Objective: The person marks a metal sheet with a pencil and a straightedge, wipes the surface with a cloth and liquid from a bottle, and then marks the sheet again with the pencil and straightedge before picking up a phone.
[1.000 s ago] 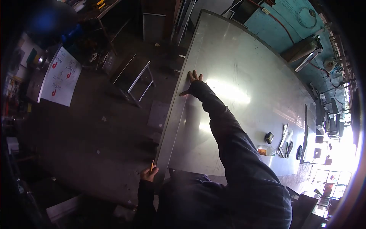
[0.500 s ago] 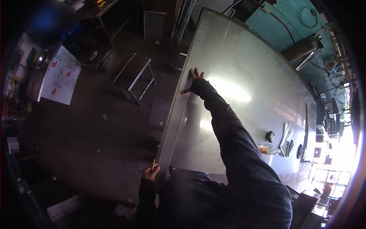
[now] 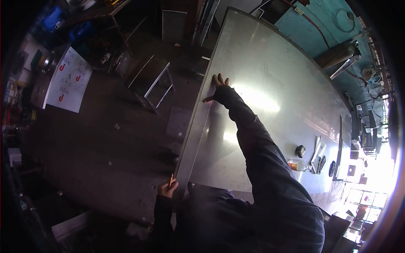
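Observation:
A large grey metal sheet (image 3: 270, 63) lies flat, its long left edge running up and away. My right hand (image 3: 218, 87) rests palm down near that edge, fingers spread and thumb toward the rim, holding nothing. Low at the left, beside the near corner of the sheet, my left hand (image 3: 168, 188) is closed on a yellow pencil (image 3: 171, 180) that points up. Whether its fingers touch the sheet's edge is hard to tell.
On the sheet's right part are a clear bottle (image 3: 297, 165), a round dark tape measure (image 3: 300, 151) and some flat tools (image 3: 317, 156). Left of the sheet stand a metal-framed stool (image 3: 156, 86) and a printed white panel (image 3: 69, 80). A gas cylinder (image 3: 337, 55) lies at upper right.
The view has shifted slightly, so the sheet and objects sit a little to the right. Both hands keep their poses, with the pencil still in my left hand.

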Available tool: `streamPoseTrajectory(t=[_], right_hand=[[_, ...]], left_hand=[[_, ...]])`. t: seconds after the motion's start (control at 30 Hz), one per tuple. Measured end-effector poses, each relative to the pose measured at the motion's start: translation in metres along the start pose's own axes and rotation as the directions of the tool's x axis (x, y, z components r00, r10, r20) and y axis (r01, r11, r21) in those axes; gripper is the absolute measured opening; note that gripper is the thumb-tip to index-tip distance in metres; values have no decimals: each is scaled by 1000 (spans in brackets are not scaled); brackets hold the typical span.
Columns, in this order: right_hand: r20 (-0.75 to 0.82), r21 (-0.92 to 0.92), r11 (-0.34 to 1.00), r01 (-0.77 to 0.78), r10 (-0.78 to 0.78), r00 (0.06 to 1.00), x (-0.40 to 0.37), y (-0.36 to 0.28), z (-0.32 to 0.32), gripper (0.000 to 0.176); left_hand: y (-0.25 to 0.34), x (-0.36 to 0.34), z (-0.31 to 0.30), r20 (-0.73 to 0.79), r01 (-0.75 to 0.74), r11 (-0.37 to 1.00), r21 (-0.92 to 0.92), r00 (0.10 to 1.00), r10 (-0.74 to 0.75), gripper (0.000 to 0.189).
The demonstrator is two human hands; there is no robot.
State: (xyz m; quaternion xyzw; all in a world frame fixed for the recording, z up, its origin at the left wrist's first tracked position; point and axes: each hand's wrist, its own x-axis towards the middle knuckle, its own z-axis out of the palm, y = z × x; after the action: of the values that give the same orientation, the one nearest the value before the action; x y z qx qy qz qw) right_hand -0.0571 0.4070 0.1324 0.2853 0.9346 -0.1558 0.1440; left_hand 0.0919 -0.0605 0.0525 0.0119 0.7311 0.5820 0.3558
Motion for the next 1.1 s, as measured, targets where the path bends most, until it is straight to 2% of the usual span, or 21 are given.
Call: streamPoseTrajectory(t=[0.1, 0.23, 0.3, 0.43, 0.5, 0.57, 0.63, 0.7, 0.73, 0.8, 0.93, 1.1], right_hand=[[1, -15, 1000, 0, 0, 1000, 2, 1, 2, 127], [13, -35, 999, 16, -15, 1000, 0, -1, -2, 131], [6, -31, 999, 25, -24, 1000, 0, 0, -2, 131], [-12, -2, 998, 63, -63, 998, -1, 2, -3, 131], [52, -50, 999, -21, 23, 998, 5, 0, 1, 131], [60, -107, 994, 0, 6, 998, 11, -1, 5, 132], [69, -153, 988, 23, -12, 998, 14, -1, 11, 133], [80, -186, 982, 33, -18, 997, 15, -3, 9, 134], [85, -191, 981, 35, -19, 996, 16, -5, 8, 135], [101, -211, 977, 41, -20, 995, 20, -8, 9, 136], [111, -238, 970, 42, -15, 994, 25, -10, 6, 138], [114, -258, 965, 41, -12, 993, 28, -13, 7, 140]], left_hand=[[-21, 3, 0, -15, 30, 997, -67, 999, -31, 31], [1, 0, -1, 13, 60, 998, -36, 998, -59, 31], [16, -3, 1, 2, 2, 1000, 7, 1000, -2, 30], [11, -1, 0, 10, 35, 999, -6, 999, -35, 32], [14, -2, -1, 18, 20, 999, 45, 1000, -21, 34], [6, 0, 1, -10, -1, 991, 132, 1000, 2, 33], [15, -2, -1, 32, 93, 993, 66, 995, -96, 34], [17, -2, -1, 20, 23, 993, 119, 999, -26, 33], [15, -3, -1, -4, 51, 991, 125, 999, -51, 33], [11, -3, 4, -24, 48, 996, -76, 998, -50, 29], [18, -3, 5, -27, 104, 990, -98, 994, -108, 27], [23, -6, 7, -45, 62, 996, -62, 997, -65, 27]])
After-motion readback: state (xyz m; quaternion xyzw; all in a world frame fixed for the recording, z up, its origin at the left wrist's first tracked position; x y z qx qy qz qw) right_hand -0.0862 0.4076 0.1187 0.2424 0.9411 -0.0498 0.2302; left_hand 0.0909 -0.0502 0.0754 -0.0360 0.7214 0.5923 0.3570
